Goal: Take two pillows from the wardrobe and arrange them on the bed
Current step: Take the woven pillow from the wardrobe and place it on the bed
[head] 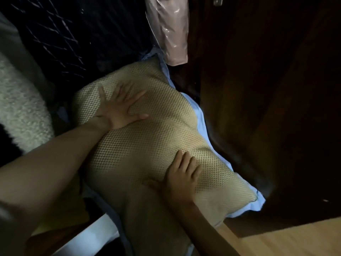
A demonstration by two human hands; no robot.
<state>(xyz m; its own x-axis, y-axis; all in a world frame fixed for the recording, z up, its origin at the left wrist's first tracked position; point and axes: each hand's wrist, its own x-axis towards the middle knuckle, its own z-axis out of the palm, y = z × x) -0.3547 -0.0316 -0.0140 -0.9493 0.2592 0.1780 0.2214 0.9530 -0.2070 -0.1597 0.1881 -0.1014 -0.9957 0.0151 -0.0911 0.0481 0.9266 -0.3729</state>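
A yellow mesh-covered pillow [162, 130] with a light blue edge lies tilted in the dark wardrobe, its lower corner sticking out at the bottom right. My left hand [120, 109] lies flat on its upper part with the fingers spread. My right hand [181, 174] presses on its lower part, fingers curled slightly over the mesh. Beneath the pillow, at the lower left, more yellow fabric [60, 215] shows; I cannot tell whether it is a second pillow.
The dark wooden wardrobe door [267, 108] stands close on the right. A pink garment in clear plastic [171, 30] hangs above the pillow. Dark patterned clothing [73, 34] hangs behind, a fluffy white cloth [20, 108] on the left. Light wooden floor [295, 241] shows at the bottom right.
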